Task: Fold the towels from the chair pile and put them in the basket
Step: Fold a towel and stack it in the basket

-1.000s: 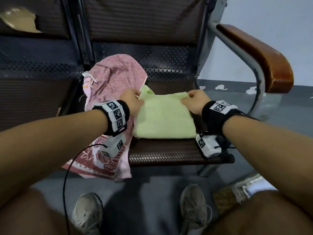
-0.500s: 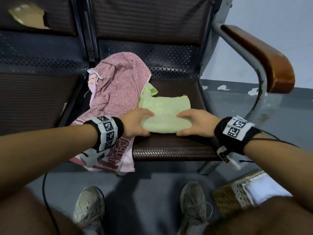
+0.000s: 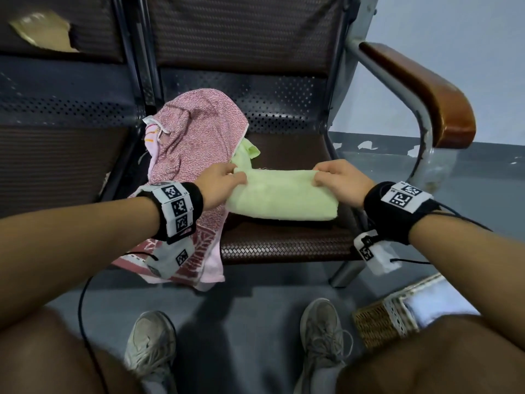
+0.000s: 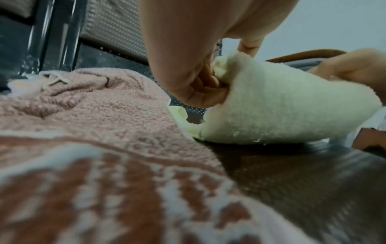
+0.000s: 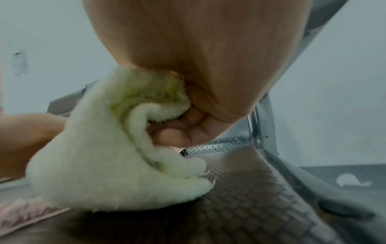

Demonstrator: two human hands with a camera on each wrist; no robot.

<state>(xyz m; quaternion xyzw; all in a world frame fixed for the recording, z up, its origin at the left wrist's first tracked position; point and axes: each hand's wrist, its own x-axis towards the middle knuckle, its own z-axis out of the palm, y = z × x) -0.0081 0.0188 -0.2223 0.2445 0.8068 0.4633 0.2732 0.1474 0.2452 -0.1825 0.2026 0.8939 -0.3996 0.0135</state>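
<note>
seat: brown woven | floor: grey | hands: left hand, right hand pinching green towel

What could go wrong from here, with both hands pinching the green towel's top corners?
1. The left hand and right hand pinch only the top edge of the green towel; its loose layers may sag open.
2. The pink towel overhangs the seat edge and might slide off.
3. The basket sits low beside the right leg, so the reach may loosen the fold.
</note>
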